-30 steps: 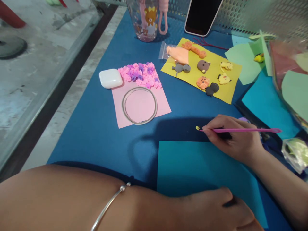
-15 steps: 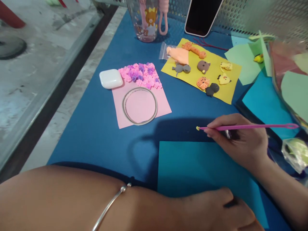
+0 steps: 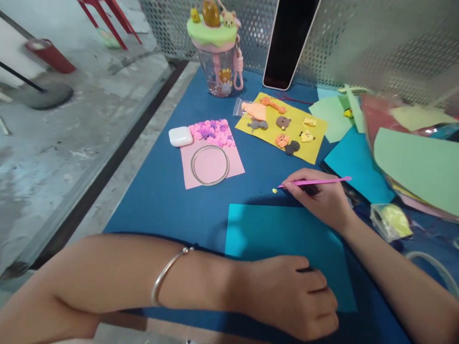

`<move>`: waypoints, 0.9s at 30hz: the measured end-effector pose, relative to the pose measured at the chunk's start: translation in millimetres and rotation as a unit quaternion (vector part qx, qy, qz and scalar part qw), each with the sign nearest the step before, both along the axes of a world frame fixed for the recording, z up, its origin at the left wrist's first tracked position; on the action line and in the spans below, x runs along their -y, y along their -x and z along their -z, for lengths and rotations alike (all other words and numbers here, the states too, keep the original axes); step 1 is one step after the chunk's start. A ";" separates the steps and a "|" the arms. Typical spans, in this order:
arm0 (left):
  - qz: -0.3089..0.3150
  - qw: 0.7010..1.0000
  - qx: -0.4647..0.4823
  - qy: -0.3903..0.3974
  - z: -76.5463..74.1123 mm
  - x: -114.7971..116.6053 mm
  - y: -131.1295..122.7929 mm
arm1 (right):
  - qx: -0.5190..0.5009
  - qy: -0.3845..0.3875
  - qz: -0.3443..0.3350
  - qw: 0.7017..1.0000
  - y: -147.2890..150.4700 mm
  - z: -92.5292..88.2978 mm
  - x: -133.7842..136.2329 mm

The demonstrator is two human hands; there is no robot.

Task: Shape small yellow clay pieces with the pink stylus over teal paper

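Note:
My right hand (image 3: 319, 196) grips a slim pink clay modelling tool (image 3: 322, 181) between thumb and fingers, its looped end pointing right. The tool's tip is beside a tiny yellow clay piece (image 3: 274, 190) on the blue tabletop (image 3: 161, 200). Across the front of a teal sheet (image 3: 279, 229) lies my left hand (image 3: 290, 296), back up, fingers curled and fingertips hidden; a silver bangle (image 3: 167, 274) circles that forearm. Beyond the tool, a yellow sheet (image 3: 251, 125) carries several small clay animals, among them a brown bear head (image 3: 283, 122) and a dark grey figure (image 3: 292, 147).
At left, a pink sheet (image 3: 191, 177) bears clay flowers (image 3: 211, 131) and a ring (image 3: 228, 165), beside a white case (image 3: 180, 136). Behind stand a lidded cup (image 3: 215, 67) and a phone (image 3: 290, 43). Paper scraps (image 3: 419, 162) and a bagged green lump (image 3: 394, 220) lie right.
The view has tilted up and widened, showing the cup's lid. The yellow piece, earlier at the tool's tip, now lies just apart from it on the table. My right hand still holds the tool.

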State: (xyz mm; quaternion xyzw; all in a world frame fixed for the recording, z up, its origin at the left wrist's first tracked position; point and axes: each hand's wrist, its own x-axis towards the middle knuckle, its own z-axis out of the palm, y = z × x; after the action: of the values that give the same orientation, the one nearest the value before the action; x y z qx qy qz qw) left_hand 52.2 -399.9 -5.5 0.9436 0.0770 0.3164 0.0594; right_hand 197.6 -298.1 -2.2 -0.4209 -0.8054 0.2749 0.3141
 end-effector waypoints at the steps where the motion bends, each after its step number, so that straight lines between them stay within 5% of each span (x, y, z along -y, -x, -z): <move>1: -0.006 1.000 0.017 -0.016 -1.2 -2.3 0.7 | -0.004 0.015 0.001 1.000 -1.6 -0.4 -0.8; 5: -0.090 0.994 0.009 -0.054 -4.9 -23.4 20.1 | -0.004 0.072 0.006 0.997 -4.7 0.2 -2.1; 8: -0.219 0.970 -0.102 -0.005 -6.7 -46.2 48.4 | -0.009 0.083 -0.010 0.996 -5.7 2.5 -3.1; 12: -0.300 0.938 -0.172 0.036 -7.9 -68.3 74.1 | -0.007 0.082 -0.019 0.996 -6.2 3.1 -4.0; 27: -0.294 0.934 -0.198 0.049 -4.2 -74.0 70.8 | 0.018 0.005 -0.052 0.998 -6.6 3.0 -3.1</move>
State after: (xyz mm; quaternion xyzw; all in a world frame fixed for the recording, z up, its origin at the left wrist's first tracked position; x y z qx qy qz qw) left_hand -18.6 -325.9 -1.3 0.9182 0.3766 0.1227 -0.0069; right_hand 204.2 -295.0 -5.2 -0.3851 -0.8304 0.2866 0.2828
